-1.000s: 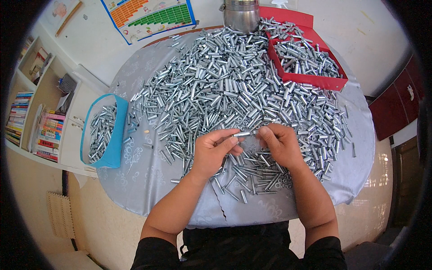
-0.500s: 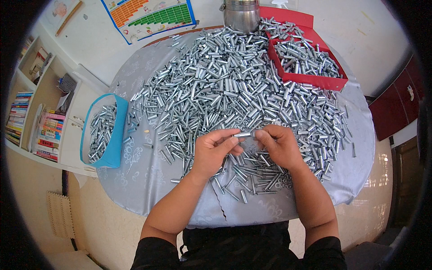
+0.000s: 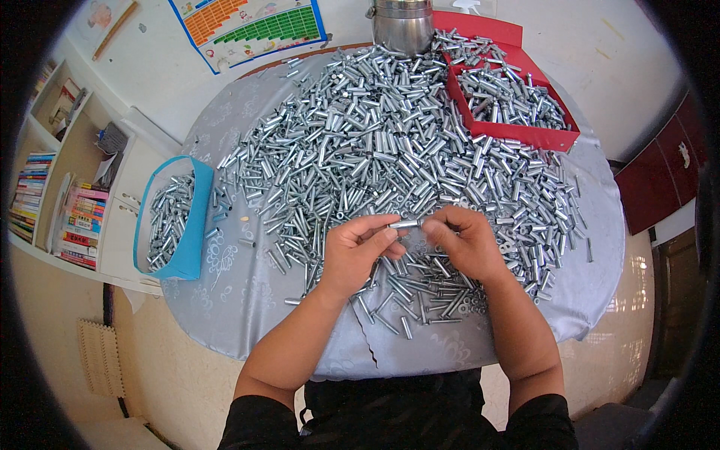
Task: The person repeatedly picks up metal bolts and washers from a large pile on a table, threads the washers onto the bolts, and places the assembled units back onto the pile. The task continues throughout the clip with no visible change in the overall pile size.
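Note:
Between the thumb and index finger of my left hand lies a shiny metal sleeve anchor, held level and pointing right. My right hand is closed in a pinch at the anchor's right end; whatever small part its fingertips may grip is hidden. Both hands are just above the near edge of a large pile of metal sleeves and bolts. Loose bolts lie below and between my wrists, with small washers or nuts by the right forearm.
A blue fabric basket of metal pieces stands at the left. The red box at the back right is filled with more. Behind the pile is a steel pot. The grey tablecloth has a tear near the front edge.
My right hand has shifted slightly left and up, with its fingertips now against the anchor's end. The left hand and the anchor have stayed in place.

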`<state>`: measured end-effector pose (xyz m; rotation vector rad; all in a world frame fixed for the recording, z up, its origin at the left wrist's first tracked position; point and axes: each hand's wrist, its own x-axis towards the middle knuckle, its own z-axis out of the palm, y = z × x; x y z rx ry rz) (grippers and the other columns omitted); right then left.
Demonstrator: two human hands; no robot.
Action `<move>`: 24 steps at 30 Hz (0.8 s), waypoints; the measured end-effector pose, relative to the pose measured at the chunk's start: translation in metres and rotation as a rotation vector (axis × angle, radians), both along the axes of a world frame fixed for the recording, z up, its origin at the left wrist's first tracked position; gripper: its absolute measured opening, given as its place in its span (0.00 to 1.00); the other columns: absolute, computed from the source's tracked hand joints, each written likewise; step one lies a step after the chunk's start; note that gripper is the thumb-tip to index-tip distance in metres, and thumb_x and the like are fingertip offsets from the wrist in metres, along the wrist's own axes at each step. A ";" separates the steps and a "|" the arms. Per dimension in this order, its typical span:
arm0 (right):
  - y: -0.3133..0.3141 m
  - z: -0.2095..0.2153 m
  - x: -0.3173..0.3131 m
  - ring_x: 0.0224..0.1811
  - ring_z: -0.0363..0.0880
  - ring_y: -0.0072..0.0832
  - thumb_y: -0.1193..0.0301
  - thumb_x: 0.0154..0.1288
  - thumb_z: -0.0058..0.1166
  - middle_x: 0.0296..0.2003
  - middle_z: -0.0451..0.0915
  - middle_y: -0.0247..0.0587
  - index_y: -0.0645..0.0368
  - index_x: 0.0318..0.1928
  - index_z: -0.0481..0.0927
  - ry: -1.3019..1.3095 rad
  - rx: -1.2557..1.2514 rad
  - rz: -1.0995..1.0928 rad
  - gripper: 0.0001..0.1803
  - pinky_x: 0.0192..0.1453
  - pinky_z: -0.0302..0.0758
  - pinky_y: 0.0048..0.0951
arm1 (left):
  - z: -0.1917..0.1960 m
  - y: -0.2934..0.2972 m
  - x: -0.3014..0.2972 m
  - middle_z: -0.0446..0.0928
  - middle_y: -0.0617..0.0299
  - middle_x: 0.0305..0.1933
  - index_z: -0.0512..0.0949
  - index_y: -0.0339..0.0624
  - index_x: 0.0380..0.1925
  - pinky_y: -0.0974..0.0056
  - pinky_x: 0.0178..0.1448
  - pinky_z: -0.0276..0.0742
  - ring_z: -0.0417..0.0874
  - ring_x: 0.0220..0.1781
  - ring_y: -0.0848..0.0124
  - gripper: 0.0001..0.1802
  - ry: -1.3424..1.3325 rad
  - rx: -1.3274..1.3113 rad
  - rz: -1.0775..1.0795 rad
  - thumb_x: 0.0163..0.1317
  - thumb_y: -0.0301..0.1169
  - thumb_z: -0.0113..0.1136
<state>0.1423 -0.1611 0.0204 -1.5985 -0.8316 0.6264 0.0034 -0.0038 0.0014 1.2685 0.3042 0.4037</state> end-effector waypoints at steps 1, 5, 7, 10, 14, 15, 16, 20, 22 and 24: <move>-0.002 0.002 0.002 0.31 0.75 0.19 0.72 0.62 0.62 0.28 0.79 0.35 0.65 0.37 0.82 0.017 -0.092 0.028 0.08 0.36 0.72 0.24 | 0.000 0.000 0.000 0.83 0.52 0.40 0.78 0.31 0.49 0.67 0.39 0.85 0.85 0.33 0.70 0.13 0.000 -0.002 -0.001 0.65 0.22 0.56; 0.004 0.002 -0.007 0.31 0.75 0.19 0.71 0.63 0.61 0.29 0.80 0.35 0.65 0.37 0.82 -0.010 0.117 -0.043 0.08 0.37 0.73 0.23 | -0.001 0.000 0.000 0.83 0.52 0.40 0.78 0.31 0.49 0.66 0.39 0.85 0.85 0.33 0.70 0.13 0.000 -0.008 -0.005 0.65 0.22 0.56; 0.001 0.001 -0.002 0.32 0.75 0.19 0.72 0.63 0.61 0.29 0.80 0.36 0.66 0.37 0.82 -0.069 0.036 0.010 0.08 0.38 0.73 0.23 | -0.001 0.000 0.000 0.83 0.52 0.40 0.78 0.31 0.49 0.66 0.39 0.85 0.85 0.33 0.70 0.13 -0.003 -0.005 -0.006 0.65 0.22 0.56; -0.001 0.002 0.000 0.32 0.76 0.19 0.72 0.63 0.62 0.30 0.81 0.37 0.66 0.37 0.82 -0.015 -0.049 0.011 0.08 0.39 0.73 0.22 | 0.000 0.000 0.000 0.83 0.52 0.40 0.78 0.31 0.49 0.66 0.39 0.85 0.85 0.33 0.70 0.13 -0.009 -0.006 -0.001 0.65 0.22 0.56; 0.005 -0.004 -0.006 0.31 0.76 0.19 0.72 0.64 0.60 0.28 0.80 0.36 0.66 0.37 0.82 0.004 0.132 -0.007 0.08 0.36 0.73 0.23 | -0.001 0.001 0.000 0.83 0.53 0.39 0.78 0.31 0.49 0.67 0.39 0.85 0.85 0.33 0.70 0.13 -0.010 -0.028 0.001 0.65 0.22 0.56; 0.002 -0.006 -0.003 0.30 0.76 0.19 0.72 0.65 0.60 0.28 0.80 0.36 0.66 0.37 0.81 -0.012 0.101 0.013 0.08 0.36 0.73 0.23 | -0.001 0.001 0.001 0.83 0.53 0.39 0.78 0.31 0.49 0.67 0.39 0.85 0.85 0.33 0.70 0.13 -0.009 -0.029 -0.002 0.65 0.22 0.56; 0.000 -0.007 -0.001 0.30 0.76 0.19 0.72 0.65 0.59 0.28 0.80 0.35 0.66 0.37 0.81 -0.027 0.071 0.034 0.08 0.36 0.73 0.23 | -0.001 0.000 0.001 0.83 0.52 0.39 0.78 0.31 0.49 0.67 0.39 0.85 0.85 0.33 0.70 0.13 -0.011 -0.017 -0.001 0.64 0.22 0.57; -0.001 -0.002 -0.002 0.32 0.76 0.18 0.73 0.63 0.61 0.29 0.79 0.36 0.66 0.37 0.81 0.035 0.010 0.048 0.07 0.39 0.74 0.21 | 0.002 -0.001 0.000 0.83 0.52 0.39 0.78 0.31 0.49 0.67 0.39 0.84 0.85 0.32 0.70 0.13 0.004 0.022 -0.001 0.64 0.21 0.57; 0.006 -0.001 -0.009 0.30 0.76 0.18 0.74 0.63 0.61 0.29 0.80 0.36 0.66 0.37 0.81 0.058 0.155 -0.019 0.07 0.38 0.74 0.21 | 0.001 -0.001 0.000 0.83 0.51 0.39 0.79 0.30 0.48 0.67 0.39 0.84 0.85 0.33 0.70 0.13 0.002 0.000 -0.009 0.64 0.21 0.57; 0.005 -0.008 -0.007 0.29 0.77 0.18 0.75 0.62 0.62 0.29 0.80 0.36 0.65 0.38 0.81 0.029 0.208 -0.010 0.06 0.38 0.75 0.22 | 0.002 -0.002 0.000 0.83 0.51 0.39 0.79 0.30 0.48 0.67 0.39 0.84 0.85 0.33 0.70 0.13 -0.002 -0.014 -0.009 0.64 0.21 0.57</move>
